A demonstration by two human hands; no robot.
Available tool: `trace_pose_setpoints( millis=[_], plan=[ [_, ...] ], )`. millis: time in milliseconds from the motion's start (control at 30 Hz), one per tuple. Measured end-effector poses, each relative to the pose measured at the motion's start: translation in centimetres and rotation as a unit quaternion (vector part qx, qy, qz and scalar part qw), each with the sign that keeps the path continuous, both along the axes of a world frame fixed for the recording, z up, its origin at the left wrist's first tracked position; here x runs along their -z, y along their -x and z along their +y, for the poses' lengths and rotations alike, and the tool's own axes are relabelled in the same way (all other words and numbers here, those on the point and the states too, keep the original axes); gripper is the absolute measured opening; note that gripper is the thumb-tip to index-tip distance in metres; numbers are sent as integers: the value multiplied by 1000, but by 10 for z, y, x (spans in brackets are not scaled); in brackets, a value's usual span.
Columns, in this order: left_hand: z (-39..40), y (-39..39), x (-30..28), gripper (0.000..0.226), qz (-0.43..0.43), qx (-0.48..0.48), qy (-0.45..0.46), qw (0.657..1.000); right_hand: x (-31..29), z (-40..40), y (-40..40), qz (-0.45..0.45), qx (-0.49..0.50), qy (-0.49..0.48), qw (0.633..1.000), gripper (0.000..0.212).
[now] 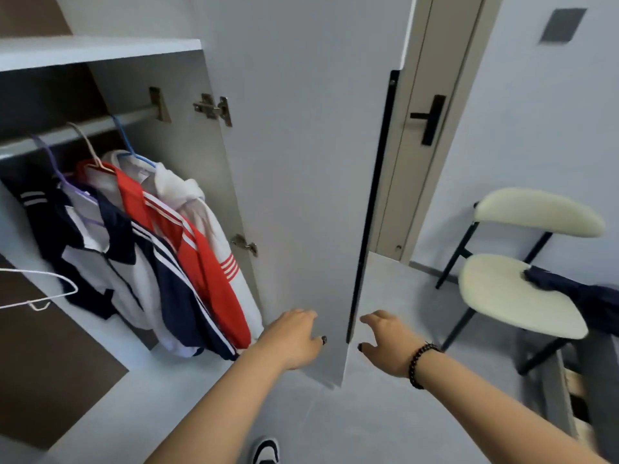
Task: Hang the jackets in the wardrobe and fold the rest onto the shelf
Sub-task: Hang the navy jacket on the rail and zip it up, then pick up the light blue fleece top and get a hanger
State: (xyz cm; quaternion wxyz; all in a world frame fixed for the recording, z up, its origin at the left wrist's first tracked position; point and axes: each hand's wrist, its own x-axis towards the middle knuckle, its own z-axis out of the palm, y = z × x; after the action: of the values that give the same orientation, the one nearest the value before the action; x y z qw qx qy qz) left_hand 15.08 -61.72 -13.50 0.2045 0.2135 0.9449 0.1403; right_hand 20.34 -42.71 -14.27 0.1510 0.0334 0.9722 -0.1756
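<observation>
Three jackets [150, 249] hang lengthwise down from the rail [83, 128] inside the wardrobe [100, 51], left of both hands. The left hand [294, 339] lies released against the open door [301, 195]; the right hand [385, 343], seemingly loose, holds nothing beside its edge.

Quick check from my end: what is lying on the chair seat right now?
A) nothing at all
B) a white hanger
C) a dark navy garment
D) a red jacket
C: a dark navy garment lies draped over the right side of the cream chair seat, while the red jacket hangs on the wardrobe rail.
</observation>
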Motion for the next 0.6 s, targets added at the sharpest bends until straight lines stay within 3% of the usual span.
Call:
trace_pose_setpoints(
  millis=[300, 600],
  plan=[
    [136, -24, -5, 48, -16, 142, -5, 990, 8, 122, -72, -28, 155, 12, 987, 55],
    [268, 16, 7, 53, -48, 225, 6, 973, 25, 231, -69, -53, 247, 34, 967, 50]
  ],
)
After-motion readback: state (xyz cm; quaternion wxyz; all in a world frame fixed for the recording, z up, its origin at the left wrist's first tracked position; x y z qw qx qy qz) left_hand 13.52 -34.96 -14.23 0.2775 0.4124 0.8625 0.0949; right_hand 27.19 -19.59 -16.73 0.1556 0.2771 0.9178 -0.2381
